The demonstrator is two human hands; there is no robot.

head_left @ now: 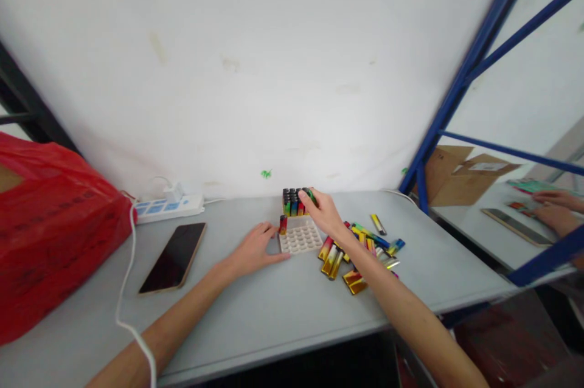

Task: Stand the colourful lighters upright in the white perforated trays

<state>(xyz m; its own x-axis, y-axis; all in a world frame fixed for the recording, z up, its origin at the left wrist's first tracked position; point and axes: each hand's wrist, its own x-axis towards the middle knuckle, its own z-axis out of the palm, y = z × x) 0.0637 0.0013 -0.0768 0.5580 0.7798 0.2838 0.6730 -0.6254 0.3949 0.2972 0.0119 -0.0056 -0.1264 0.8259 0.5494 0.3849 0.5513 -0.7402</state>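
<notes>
A pale tray with rows of round holes lies on the grey table. Packed upright at its back are several batteries with dark tops and bright wraps. One red battery stands apart at the tray's left side. My left hand rests at the tray's left corner, thumb and fingers spread, its fingertips close to the red battery. Over the right end of the packed rows, my right hand pinches a green battery, partly hidden by the fingers. Loose shiny batteries lie heaped beneath my right forearm.
A phone and a white power strip lie left, with a white cable beside them. A red plastic bag stands far left. Beyond the blue frame are a cardboard box and another person's hands.
</notes>
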